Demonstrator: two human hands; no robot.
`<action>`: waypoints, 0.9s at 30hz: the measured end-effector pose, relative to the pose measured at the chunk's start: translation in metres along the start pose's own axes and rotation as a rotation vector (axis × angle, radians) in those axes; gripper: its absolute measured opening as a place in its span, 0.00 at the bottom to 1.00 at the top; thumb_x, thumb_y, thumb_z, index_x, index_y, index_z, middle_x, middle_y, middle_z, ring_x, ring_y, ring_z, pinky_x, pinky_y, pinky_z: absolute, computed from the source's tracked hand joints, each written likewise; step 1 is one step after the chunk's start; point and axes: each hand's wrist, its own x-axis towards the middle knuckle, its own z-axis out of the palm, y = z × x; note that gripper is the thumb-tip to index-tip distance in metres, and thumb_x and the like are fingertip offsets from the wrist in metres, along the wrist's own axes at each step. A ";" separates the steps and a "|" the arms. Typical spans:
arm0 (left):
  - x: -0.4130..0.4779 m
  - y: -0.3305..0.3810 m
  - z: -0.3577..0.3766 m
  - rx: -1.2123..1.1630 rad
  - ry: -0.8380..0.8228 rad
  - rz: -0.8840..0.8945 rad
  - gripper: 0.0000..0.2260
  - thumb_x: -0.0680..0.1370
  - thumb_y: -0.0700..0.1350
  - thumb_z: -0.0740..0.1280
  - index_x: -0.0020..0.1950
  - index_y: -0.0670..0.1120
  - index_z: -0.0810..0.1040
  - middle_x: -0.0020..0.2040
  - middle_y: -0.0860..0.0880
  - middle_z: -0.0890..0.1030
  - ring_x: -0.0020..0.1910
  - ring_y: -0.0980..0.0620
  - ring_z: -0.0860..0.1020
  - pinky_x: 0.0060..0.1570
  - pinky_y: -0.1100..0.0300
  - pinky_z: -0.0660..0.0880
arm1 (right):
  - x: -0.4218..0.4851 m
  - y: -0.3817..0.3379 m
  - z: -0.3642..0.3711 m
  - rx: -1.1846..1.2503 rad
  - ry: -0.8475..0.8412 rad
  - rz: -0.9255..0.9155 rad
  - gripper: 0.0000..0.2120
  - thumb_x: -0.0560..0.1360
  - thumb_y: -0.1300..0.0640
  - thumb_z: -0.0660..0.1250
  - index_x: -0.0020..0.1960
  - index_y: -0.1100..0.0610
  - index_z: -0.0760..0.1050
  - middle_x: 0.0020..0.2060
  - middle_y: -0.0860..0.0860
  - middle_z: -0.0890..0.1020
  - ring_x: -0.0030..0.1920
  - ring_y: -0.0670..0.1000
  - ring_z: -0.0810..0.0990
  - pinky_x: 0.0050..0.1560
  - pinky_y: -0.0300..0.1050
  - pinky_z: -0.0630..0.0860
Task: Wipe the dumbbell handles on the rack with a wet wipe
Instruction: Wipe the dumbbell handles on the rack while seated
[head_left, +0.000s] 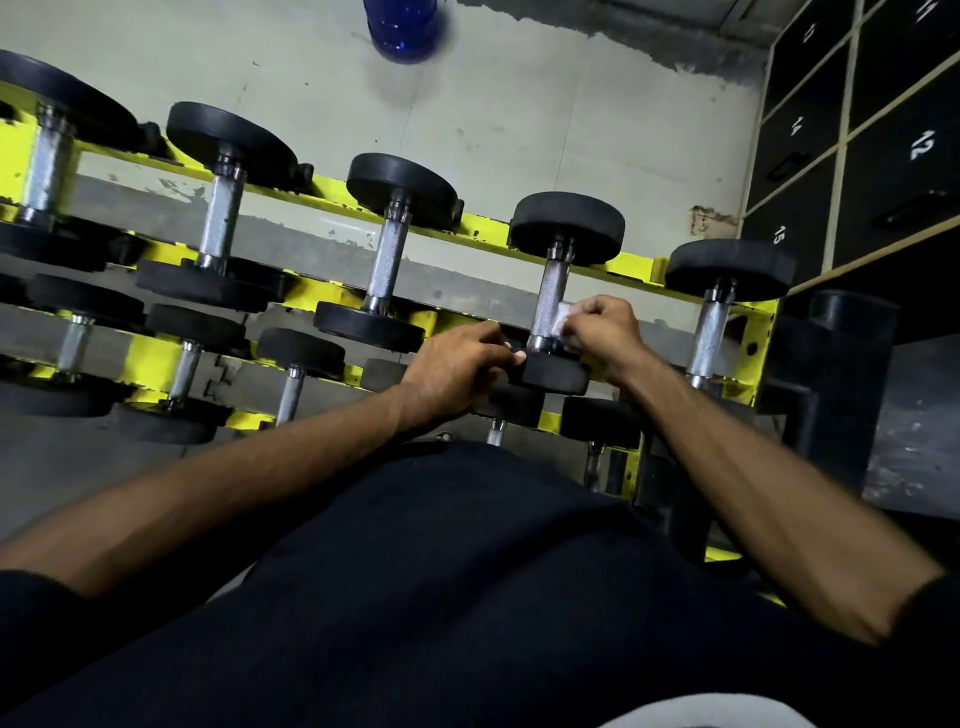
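Head view: wet wipe (563, 325) against handle (551, 291)

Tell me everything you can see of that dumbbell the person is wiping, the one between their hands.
The dumbbell has a knurled, shiny metal handle between two round black heads that look rubbery. It lies across the yellow rack on the top row, fourth of the five in view, with its far head on the back rail and its near head on the front one. The right hand presses a white wet wipe against the handle's lower right side. The left hand holds the near head's rim.
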 end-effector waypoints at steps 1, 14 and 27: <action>0.000 0.000 0.000 -0.002 -0.003 -0.003 0.10 0.73 0.42 0.77 0.53 0.47 0.85 0.47 0.48 0.80 0.44 0.48 0.79 0.35 0.61 0.71 | 0.005 -0.003 0.000 0.132 -0.038 0.076 0.10 0.70 0.72 0.68 0.39 0.58 0.76 0.38 0.54 0.81 0.35 0.50 0.79 0.35 0.45 0.78; 0.002 -0.001 0.001 0.017 -0.012 -0.041 0.08 0.74 0.42 0.74 0.53 0.48 0.85 0.48 0.47 0.79 0.44 0.46 0.79 0.34 0.55 0.76 | 0.022 0.012 -0.006 -0.101 -0.572 0.158 0.22 0.78 0.73 0.53 0.57 0.58 0.82 0.50 0.53 0.85 0.45 0.47 0.81 0.52 0.42 0.79; 0.000 0.000 0.000 0.026 -0.023 -0.017 0.09 0.73 0.41 0.76 0.53 0.47 0.85 0.46 0.47 0.78 0.42 0.48 0.78 0.33 0.59 0.70 | -0.005 0.002 -0.028 -0.469 -0.320 -0.512 0.06 0.69 0.61 0.77 0.46 0.55 0.86 0.38 0.47 0.85 0.38 0.45 0.83 0.42 0.42 0.80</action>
